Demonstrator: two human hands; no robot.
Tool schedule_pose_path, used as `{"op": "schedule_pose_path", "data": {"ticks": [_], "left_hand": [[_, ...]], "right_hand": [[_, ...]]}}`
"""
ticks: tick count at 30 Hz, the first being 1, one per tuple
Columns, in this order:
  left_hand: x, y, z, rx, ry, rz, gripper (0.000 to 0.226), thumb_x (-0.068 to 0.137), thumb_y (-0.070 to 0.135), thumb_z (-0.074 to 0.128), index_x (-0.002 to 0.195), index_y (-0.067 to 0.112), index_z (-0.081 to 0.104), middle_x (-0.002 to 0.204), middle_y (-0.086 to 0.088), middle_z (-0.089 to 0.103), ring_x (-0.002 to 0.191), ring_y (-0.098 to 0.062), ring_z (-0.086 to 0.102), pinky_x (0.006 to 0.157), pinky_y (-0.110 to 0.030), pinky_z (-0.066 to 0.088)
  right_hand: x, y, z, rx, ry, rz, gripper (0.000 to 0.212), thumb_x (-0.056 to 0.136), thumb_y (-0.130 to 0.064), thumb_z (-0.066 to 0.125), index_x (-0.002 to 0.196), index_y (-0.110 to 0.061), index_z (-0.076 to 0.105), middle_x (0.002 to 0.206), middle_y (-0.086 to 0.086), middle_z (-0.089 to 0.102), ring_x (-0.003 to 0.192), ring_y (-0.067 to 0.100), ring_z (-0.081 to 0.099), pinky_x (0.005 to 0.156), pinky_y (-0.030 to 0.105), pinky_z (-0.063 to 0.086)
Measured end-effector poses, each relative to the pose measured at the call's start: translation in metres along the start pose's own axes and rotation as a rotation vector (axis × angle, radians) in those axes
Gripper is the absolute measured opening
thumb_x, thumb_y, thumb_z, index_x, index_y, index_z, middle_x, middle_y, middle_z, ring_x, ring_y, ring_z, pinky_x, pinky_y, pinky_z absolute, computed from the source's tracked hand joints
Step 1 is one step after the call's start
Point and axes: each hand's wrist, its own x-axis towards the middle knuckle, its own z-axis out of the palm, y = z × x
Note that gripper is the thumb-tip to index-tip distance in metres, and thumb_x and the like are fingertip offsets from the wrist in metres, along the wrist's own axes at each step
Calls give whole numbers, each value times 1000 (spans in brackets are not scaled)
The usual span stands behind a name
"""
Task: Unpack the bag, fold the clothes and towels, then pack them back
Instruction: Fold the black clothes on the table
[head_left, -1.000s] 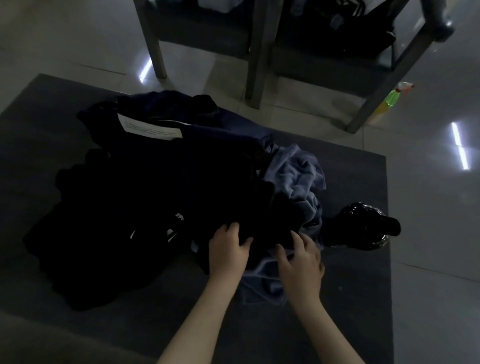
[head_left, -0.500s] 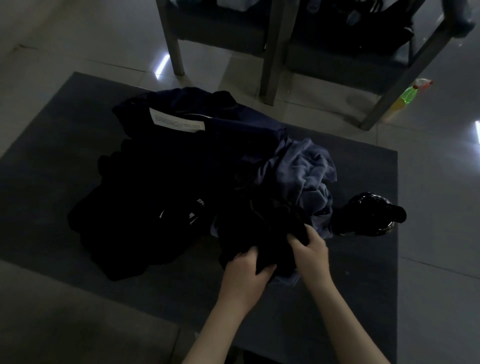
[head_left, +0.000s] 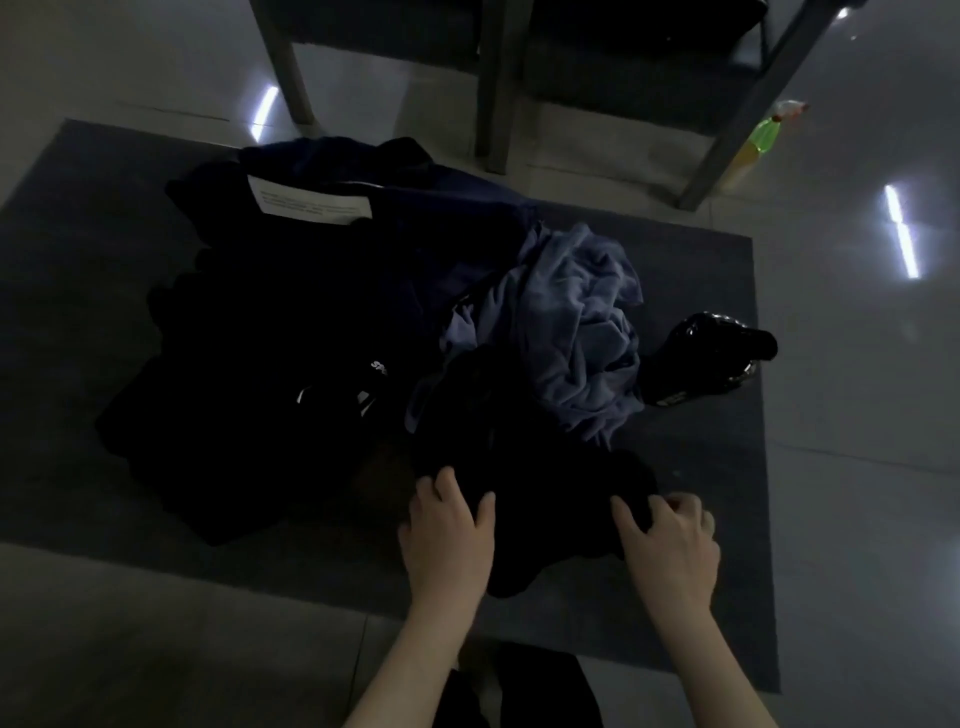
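Clothes lie in a loose dark heap (head_left: 291, 332) on a grey mat (head_left: 104, 260) spread over the tiled floor (head_left: 156, 62); most of the heap is too dim to sort into single pieces, though a white label (head_left: 309, 207) shows near its far edge and small white lettering near its middle. Crumpled against the right side of the heap is a blue-grey towel (head_left: 582, 332), bunched and unfolded; just beside it, further right on the mat, lies a shiny black object (head_left: 701, 358) that I cannot identify.

Nearest the person, at the front of the heap and touching the towel, sits a black garment (head_left: 530, 457); both hands are on it. The left hand (head_left: 447, 525) has its fingers curled over the garment's left edge with the thumb lying on top of the cloth; the right hand (head_left: 670, 540) pinches the right edge, fingers bent and thumb pressed onto the fabric. The two hands are apart, with the black cloth stretched between them; both forearms are bare.

Beyond the mat stand grey chair legs (head_left: 491, 104); a green spray bottle (head_left: 761, 140) stands on the floor by the rightmost leg.
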Motion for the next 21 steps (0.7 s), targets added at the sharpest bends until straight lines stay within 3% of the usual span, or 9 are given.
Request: {"op": "schedule_pose_path", "data": {"ticks": [3, 5, 7, 9, 11, 13, 15, 18, 21], "left_hand": [[28, 5, -6, -76, 80, 58, 73, 92, 52, 46, 148, 15, 17, 151, -8, 27, 136, -26, 32, 105, -43, 33], [53, 12, -8, -99, 29, 111, 84, 91, 50, 51, 152, 17, 5, 158, -6, 15, 142, -26, 22, 110, -45, 26], [75, 20, -7, -96, -83, 120, 88, 89, 44, 58, 152, 17, 3, 156, -8, 21, 140, -28, 27, 110, -48, 27], [86, 23, -4, -38, -156, 173, 78, 89, 32, 62, 150, 13, 16, 147, -10, 38, 132, -29, 38, 106, -48, 35], [83, 19, 0, 69, -154, 298, 56, 89, 24, 61, 139, 12, 37, 133, -8, 48, 123, -29, 45, 98, -46, 41], [71, 11, 6, 141, -155, 406, 42, 90, 22, 58, 129, 16, 48, 124, -2, 50, 116, -26, 46, 93, -41, 39], [58, 1, 14, 176, -199, 471, 40, 91, 24, 54, 131, 21, 49, 127, 2, 48, 118, -22, 43, 94, -38, 35], [48, -9, 23, 196, -238, 498, 42, 95, 41, 46, 133, 26, 50, 137, 6, 46, 123, -18, 39, 98, -38, 30], [46, -10, 24, 173, -215, 511, 45, 95, 51, 37, 132, 30, 52, 138, 10, 47, 124, -16, 37, 99, -38, 26]], "right_hand": [[-3, 2, 6, 114, 92, -82, 44, 91, -43, 55, 122, -12, 59, 139, 11, 44, 122, 33, 43, 93, 45, 39], [-2, 1, 10, 218, 53, -191, 58, 91, -32, 60, 142, -17, 40, 150, 9, 34, 129, 32, 40, 96, 45, 41], [2, -1, 15, 175, -70, -236, 61, 92, -25, 57, 147, -21, 30, 148, 6, 37, 127, 27, 44, 94, 41, 44], [1, -2, 21, 52, -169, -210, 43, 93, -21, 51, 135, -18, 42, 130, 8, 53, 110, 27, 54, 83, 36, 45], [-6, 2, 24, 12, -210, -111, 8, 92, -15, 47, 97, -13, 52, 103, 8, 60, 83, 22, 55, 70, 34, 45], [-15, 12, 27, -6, -269, -20, 21, 91, -15, 47, 71, -16, 40, 85, 5, 56, 70, 19, 51, 65, 33, 46], [-26, 20, 26, -50, -349, 35, 25, 90, -27, 51, 70, -16, 42, 82, 1, 54, 72, 18, 52, 67, 32, 48], [-28, 18, 20, -171, -165, -28, 41, 87, -57, 51, 91, -16, 57, 101, 2, 56, 95, 22, 53, 77, 35, 44], [-5, -12, 5, 103, 56, -310, 42, 89, -48, 54, 115, -15, 58, 118, 5, 56, 108, 26, 50, 85, 39, 42]]}}
